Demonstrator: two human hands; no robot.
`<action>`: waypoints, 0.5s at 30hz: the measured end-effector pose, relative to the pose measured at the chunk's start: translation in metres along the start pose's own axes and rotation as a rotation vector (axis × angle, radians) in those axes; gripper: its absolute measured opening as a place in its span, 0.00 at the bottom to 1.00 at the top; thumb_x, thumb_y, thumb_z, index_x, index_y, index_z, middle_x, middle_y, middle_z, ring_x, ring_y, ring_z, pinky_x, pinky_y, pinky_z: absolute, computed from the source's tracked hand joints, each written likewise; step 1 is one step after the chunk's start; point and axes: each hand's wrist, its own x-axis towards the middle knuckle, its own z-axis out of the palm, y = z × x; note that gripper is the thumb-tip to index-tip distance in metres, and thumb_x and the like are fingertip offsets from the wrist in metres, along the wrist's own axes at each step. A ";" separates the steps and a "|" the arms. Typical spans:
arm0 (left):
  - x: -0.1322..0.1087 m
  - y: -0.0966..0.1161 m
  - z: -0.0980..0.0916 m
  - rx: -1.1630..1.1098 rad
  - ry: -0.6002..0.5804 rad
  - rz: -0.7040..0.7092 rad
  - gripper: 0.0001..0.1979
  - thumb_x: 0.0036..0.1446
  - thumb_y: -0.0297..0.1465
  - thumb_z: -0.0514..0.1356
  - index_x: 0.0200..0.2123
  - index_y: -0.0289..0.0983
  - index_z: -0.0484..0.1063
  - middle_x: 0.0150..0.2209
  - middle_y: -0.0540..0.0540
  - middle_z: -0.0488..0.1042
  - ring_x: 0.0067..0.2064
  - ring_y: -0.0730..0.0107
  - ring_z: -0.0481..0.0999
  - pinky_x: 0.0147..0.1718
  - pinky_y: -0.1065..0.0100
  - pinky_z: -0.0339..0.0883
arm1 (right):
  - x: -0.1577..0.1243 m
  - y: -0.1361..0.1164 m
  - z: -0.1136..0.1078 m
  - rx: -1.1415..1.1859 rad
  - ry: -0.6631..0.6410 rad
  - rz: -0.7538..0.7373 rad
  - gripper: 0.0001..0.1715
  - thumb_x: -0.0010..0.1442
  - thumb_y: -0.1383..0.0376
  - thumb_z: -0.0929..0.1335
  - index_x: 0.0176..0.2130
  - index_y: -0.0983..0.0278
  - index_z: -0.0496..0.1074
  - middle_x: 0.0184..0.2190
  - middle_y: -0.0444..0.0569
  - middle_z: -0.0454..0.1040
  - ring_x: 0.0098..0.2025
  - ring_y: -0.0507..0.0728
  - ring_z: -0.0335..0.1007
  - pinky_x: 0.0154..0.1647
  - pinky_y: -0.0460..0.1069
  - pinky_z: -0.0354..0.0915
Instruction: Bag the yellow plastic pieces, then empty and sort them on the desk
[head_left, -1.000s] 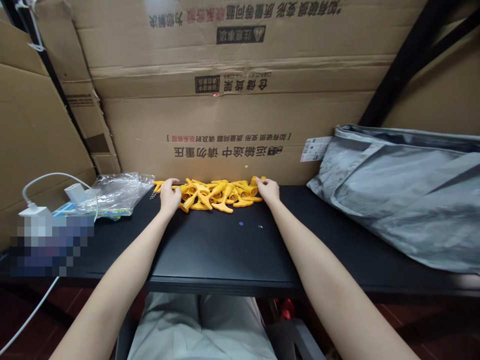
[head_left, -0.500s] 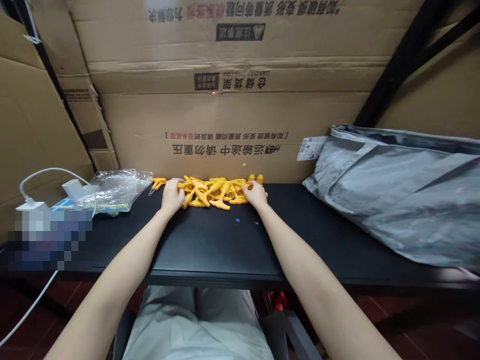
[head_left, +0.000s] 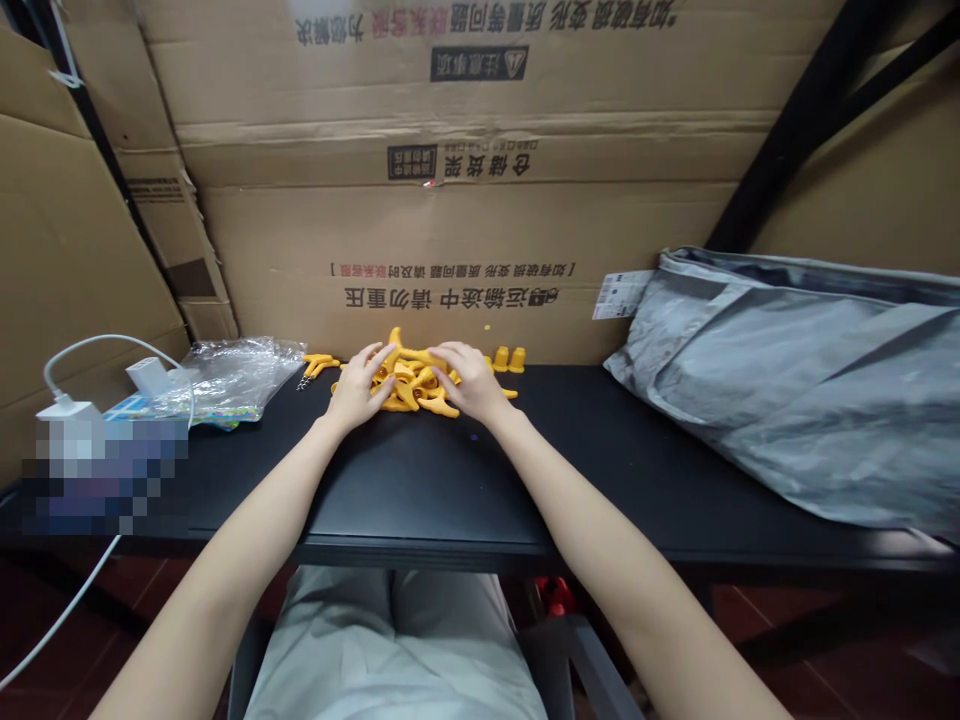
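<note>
A yellow T-shaped corkscrew (head_left: 409, 354) is raised over the heap, its crossbar up on the left and its shaft pointing right. My left hand (head_left: 358, 389) has its fingers curled at the crossbar. The fingers of my right hand (head_left: 474, 383) close on the shaft's end. Beneath and between both hands lies a heap of yellow plastic pieces (head_left: 407, 396), with T-shaped handles and hollow caps jumbled together. Left of it, yellow handles (head_left: 321, 362) lie beside metal spirals (head_left: 303, 381). Two yellow caps (head_left: 509, 359) stand upright on the right, near the cardboard.
A cardboard wall (head_left: 480, 225) closes off the back of the black table (head_left: 435, 490). Clear plastic bags (head_left: 240, 375) and white chargers (head_left: 71, 425) with a cable are at left. A large grey fabric bag (head_left: 795, 390) occupies the right side.
Both hands have moved inward from the heap's two sides. A yellow corkscrew is now lifted above the other pieces, between my hands.
</note>
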 end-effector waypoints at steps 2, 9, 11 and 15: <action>0.000 0.001 0.001 0.021 -0.050 -0.007 0.25 0.60 0.34 0.54 0.61 0.41 0.61 0.57 0.39 0.66 0.58 0.59 0.65 0.57 0.59 0.57 | 0.000 -0.013 0.003 0.015 -0.083 -0.084 0.16 0.65 0.62 0.60 0.49 0.61 0.71 0.46 0.56 0.73 0.49 0.61 0.68 0.50 0.58 0.65; 0.000 -0.006 0.004 0.092 -0.149 -0.071 0.21 0.57 0.34 0.58 0.55 0.42 0.67 0.48 0.42 0.74 0.51 0.58 0.70 0.52 0.59 0.59 | -0.005 -0.017 0.011 0.071 -0.104 -0.156 0.18 0.66 0.65 0.59 0.51 0.60 0.70 0.49 0.56 0.71 0.51 0.60 0.67 0.52 0.59 0.65; 0.000 -0.007 0.005 0.100 -0.138 -0.085 0.19 0.57 0.33 0.58 0.53 0.42 0.68 0.46 0.42 0.75 0.49 0.59 0.72 0.50 0.60 0.60 | -0.006 -0.015 0.012 0.071 -0.102 -0.152 0.18 0.66 0.65 0.59 0.52 0.60 0.69 0.49 0.56 0.71 0.52 0.60 0.67 0.52 0.59 0.65; 0.002 -0.009 0.004 0.150 -0.093 -0.110 0.15 0.58 0.32 0.56 0.49 0.39 0.71 0.40 0.41 0.75 0.44 0.59 0.73 0.46 0.62 0.61 | -0.007 -0.014 0.013 -0.004 -0.128 -0.094 0.18 0.64 0.63 0.61 0.53 0.62 0.69 0.50 0.58 0.71 0.53 0.62 0.66 0.53 0.60 0.62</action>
